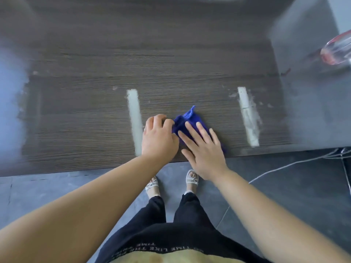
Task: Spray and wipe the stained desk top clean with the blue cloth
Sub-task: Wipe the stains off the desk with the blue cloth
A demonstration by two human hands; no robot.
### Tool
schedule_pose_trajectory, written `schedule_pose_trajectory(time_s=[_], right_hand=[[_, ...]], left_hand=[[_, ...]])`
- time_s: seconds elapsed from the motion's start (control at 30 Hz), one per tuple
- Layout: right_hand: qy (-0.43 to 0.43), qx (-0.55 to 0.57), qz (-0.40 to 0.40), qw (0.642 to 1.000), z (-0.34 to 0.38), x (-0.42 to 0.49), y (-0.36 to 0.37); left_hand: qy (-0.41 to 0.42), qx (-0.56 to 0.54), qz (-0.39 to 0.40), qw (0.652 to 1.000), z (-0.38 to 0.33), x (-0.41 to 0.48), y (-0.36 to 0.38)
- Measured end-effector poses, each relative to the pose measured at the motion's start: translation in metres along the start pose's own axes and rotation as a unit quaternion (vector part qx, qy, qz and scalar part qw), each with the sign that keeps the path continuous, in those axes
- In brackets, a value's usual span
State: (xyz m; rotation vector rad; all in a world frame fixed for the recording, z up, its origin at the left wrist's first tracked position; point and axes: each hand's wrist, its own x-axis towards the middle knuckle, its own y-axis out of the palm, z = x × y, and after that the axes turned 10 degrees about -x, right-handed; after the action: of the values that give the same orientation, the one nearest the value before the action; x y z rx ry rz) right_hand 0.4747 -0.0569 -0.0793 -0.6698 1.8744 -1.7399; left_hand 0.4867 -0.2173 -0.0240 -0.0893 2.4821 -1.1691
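Two hands work the blue cloth (187, 117) on the tabletop (95, 73): the left hand (159, 137) pinches its edge with curled fingers, the right hand (206, 152) presses it with straight fingers.

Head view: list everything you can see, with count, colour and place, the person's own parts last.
desk top: one, dark wood grain, fills the upper frame
pale streaks: two, whitish, one left of the hands, one right
smears: whitish patch, desk's left edge
blue cloth: one, bunched, near the front edge between the streaks
clear container: one, red-tinted, blurred, far right on a grey surface
cable: one, white, on the floor at right
floor: grey tiles
sandals: two, pale
left hand: fingers curled on the cloth's left edge
right hand: flat on the cloth
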Motion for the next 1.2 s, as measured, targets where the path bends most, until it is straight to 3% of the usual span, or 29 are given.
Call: schedule_pose_trajectory(time_s=[0.03,0.1,0.23,0.33,0.4,0.47,0.53,0.57,0.63,0.7,0.8,0.87,0.93,1.0,1.07,1.13,1.2], right_hand=[[-0.040,-0.005,0.004,0.999,-0.023,-0.009,0.001],[-0.016,-0.026,-0.007,1.000,-0.072,-0.020,0.007],[0.243,-0.004,0.033,0.969,-0.156,-0.029,0.008],[0.410,0.040,0.019,0.911,-0.129,-0.008,0.004],[0.356,0.041,0.016,0.934,-0.095,-0.008,0.003],[0.175,0.017,-0.007,0.984,-0.084,-0.029,0.004],[0.026,0.009,-0.009,1.000,-0.117,-0.048,0.006],[0.007,-0.002,-0.006,1.000,-0.142,-0.053,0.009],[0.085,-0.028,0.000,0.996,-0.194,-0.056,0.014],[0.225,0.000,0.036,0.974,-0.234,-0.048,0.013],[0.390,0.041,0.051,0.918,-0.221,-0.023,0.009],[0.343,0.034,0.037,0.938,-0.182,-0.019,0.008],[0.195,0.021,0.009,0.981,-0.156,-0.033,0.007],[0.044,0.020,0.009,0.999,-0.171,-0.048,0.008],[-0.024,0.004,0.006,1.000,-0.213,-0.049,0.012],[0.040,-0.017,0.002,0.999,-0.255,-0.040,0.017],[0.186,0.016,0.031,0.982,-0.275,-0.024,0.014]], left_hand=[[0.004,0.003,0.000,1.000,-0.007,0.002,0.003],[0.013,0.011,0.005,1.000,-0.017,0.006,0.008],[0.030,0.022,0.027,0.999,-0.052,0.013,0.025],[0.035,0.029,0.030,0.999,-0.075,0.019,0.040],[0.024,0.023,0.027,0.999,-0.087,0.023,0.050],[0.004,0.006,0.027,1.000,-0.097,0.026,0.057],[-0.009,0.005,0.028,1.000,-0.102,0.029,0.062],[-0.011,0.020,0.029,0.999,-0.104,0.031,0.064],[-0.010,0.059,0.038,0.997,-0.110,0.033,0.070],[-0.023,0.078,0.051,0.995,-0.116,0.037,0.077],[-0.059,0.103,0.056,0.991,-0.125,0.042,0.085],[-0.077,0.114,0.048,0.989,-0.128,0.045,0.088],[-0.090,0.114,0.039,0.989,-0.133,0.050,0.087],[-0.095,0.117,0.045,0.988,-0.135,0.053,0.085],[-0.096,0.123,0.053,0.986,-0.135,0.055,0.082],[-0.095,0.127,0.059,0.986,-0.135,0.055,0.081],[-0.095,0.129,0.062,0.985,-0.134,0.055,0.080]])
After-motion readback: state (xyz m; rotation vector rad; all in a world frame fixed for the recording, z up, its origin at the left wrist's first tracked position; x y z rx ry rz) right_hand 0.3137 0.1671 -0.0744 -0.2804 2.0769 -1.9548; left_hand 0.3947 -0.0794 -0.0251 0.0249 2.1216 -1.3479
